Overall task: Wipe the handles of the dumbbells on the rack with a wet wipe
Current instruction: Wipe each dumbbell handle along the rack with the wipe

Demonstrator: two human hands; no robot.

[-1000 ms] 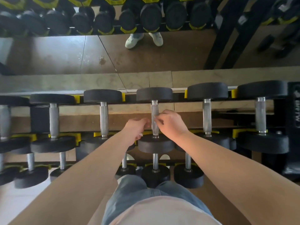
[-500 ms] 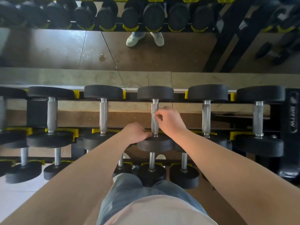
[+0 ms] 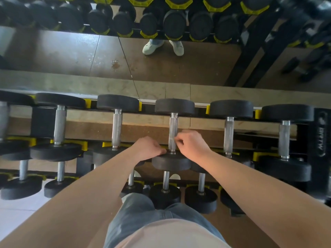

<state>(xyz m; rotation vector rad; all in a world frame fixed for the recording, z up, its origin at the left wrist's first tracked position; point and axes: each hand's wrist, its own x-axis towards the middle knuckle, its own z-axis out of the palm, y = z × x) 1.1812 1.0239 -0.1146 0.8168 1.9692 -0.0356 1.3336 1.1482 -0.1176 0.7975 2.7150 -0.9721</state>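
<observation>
— Where do we begin?

— With our right hand (image 3: 192, 144). Its fingers are curled in, and thumb and fingertips pinch the knurled handle (image 3: 173, 133) of the middle dumbbell (image 3: 174, 106) from the right, low on the bar.

— And the wet wipe?

— We cannot make it out. If it is at the handle, our fingers hide it.

— Our left hand?

— The left hand (image 3: 148, 148) lies knuckles up on the near head (image 3: 172, 163) of that same dumbbell. Its bent fingertips are just beside the foot of the handle. We cannot tell whether it grips the head or only rests there.

— How does the dumbbell sit?

— It lies across the top tier of the rack (image 3: 321, 140), handle running straight away from us, other end toward the mirror (image 3: 197, 65). Yellow cradles (image 3: 84, 144) show along the rails.

— What flanks it?

— More dumbbells of the same kind, one to the left (image 3: 117, 126) and one to the right (image 3: 228, 135), each apart from ours with its handle bare. Smaller ones (image 3: 165, 193) sit on the tier below, near our jeans (image 3: 141, 213).

— And beyond?

— In the mirror we see a pair of white shoes (image 3: 151, 47) beneath the reflected row of weights.
</observation>
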